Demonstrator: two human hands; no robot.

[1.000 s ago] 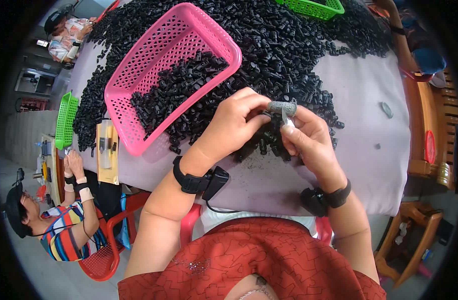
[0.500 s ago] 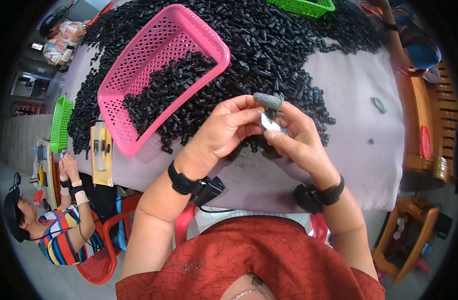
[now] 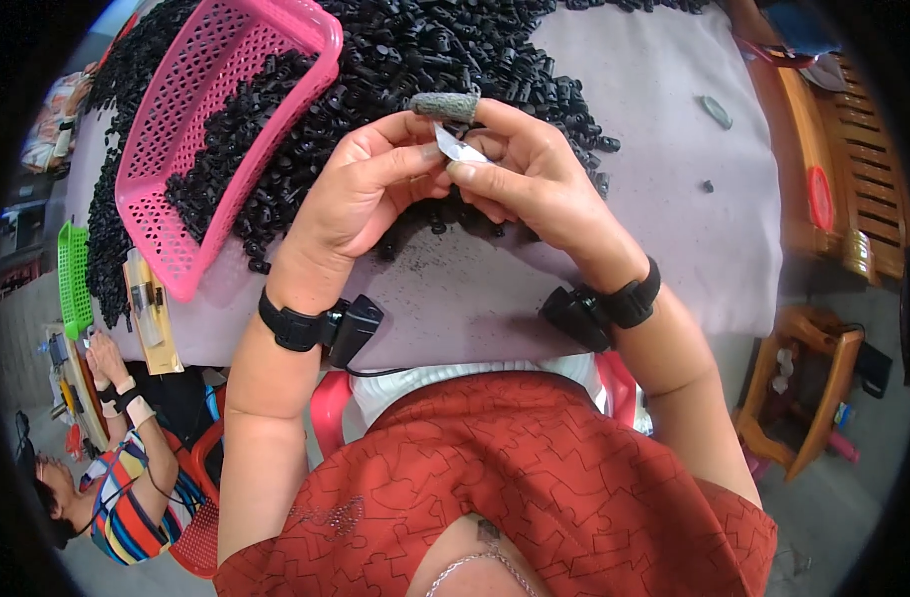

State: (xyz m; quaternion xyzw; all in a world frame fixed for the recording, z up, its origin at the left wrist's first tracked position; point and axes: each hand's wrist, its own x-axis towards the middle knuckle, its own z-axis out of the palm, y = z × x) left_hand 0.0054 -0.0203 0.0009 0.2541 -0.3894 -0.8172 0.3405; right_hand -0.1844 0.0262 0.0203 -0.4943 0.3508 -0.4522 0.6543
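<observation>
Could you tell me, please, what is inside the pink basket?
The pink basket holds a heap of small black parts. The heap hides the basket surface beneath it, so any lower pieces cannot be seen.

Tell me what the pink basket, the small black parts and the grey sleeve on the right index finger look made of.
Pink basket: likely moulded plastic, slightly glossy; its rim is smooth and its walls evenly perforated.
Small black parts: probably plastic, satin; uniform black with soft highlights, though coated metal is possible.
Grey sleeve: matte, perhaps fabric or textured rubber; its surface looks rough.
</observation>
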